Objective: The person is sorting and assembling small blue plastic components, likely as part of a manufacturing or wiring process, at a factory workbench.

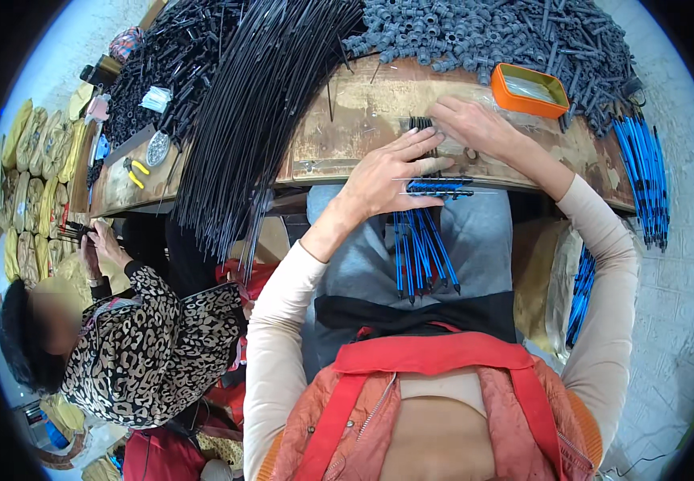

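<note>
My left hand [388,175] lies across a bundle of thin blue rods with black tips [419,248], its fingers around the upper part. The rods' lower ends hang past the table's near edge, over my lap. Short blue and black pieces [441,187] lie crosswise just beside the palm, with thin clear strands by them. At the bundle's far end, black ends [420,123] stick out past the fingers. My right hand [471,124] is there, its fingers curled and closed beside those ends; whatever they pinch is hidden.
A large sheaf of black rods [258,104] covers the table's left. Grey fittings [443,32] are heaped at the back, near an orange box [530,90]. Yellow-handled pliers [135,171] lie far left. More blue rods [643,176] hang at right. A co-worker [138,337] sits left.
</note>
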Motion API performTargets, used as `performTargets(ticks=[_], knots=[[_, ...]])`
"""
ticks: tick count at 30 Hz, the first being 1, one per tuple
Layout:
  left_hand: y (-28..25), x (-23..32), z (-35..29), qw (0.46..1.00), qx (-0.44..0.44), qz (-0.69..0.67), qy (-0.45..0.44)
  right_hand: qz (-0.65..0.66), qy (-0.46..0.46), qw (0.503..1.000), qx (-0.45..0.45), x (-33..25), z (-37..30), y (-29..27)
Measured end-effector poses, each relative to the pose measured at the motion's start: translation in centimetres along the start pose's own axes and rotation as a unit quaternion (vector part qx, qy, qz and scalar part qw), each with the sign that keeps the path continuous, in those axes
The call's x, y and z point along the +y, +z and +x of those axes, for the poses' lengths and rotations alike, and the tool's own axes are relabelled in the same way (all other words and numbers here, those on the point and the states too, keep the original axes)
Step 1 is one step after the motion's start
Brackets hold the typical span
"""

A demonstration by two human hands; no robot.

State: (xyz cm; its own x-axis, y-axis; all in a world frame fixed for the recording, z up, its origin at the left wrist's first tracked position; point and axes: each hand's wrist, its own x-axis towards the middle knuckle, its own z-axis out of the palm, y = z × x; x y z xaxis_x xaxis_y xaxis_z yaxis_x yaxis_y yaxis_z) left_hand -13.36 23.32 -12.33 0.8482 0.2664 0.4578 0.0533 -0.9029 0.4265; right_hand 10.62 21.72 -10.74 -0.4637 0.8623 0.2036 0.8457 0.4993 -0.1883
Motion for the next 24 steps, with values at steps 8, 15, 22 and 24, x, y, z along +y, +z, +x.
performTargets(ticks=[8, 15, 22, 24], knots=[[0.0, -0.4, -0.1, 1.0, 0.012, 0.0, 0.022, 0.174, -0.03, 0.983, -0.046, -4.9, -4.3, -2.1], [0.1, 0.0, -0.1, 0.999, 0.034, 0.001, -0.001, 0.282, -0.005, 0.952, 0.121, -9.5, -5.5, 1.6], [1.2, -1.4, -1.3, 0.996, 0.034, 0.052, 0.07, 0.395, 0.013, 0.887, 0.241, -11.4, -3.4, 4.3], [1.4, -0.9, -1.1, 0.995, 0.04, 0.028, 0.083, 0.43, 0.105, 0.882, 0.162, -10.6, -4.3, 4.8]])
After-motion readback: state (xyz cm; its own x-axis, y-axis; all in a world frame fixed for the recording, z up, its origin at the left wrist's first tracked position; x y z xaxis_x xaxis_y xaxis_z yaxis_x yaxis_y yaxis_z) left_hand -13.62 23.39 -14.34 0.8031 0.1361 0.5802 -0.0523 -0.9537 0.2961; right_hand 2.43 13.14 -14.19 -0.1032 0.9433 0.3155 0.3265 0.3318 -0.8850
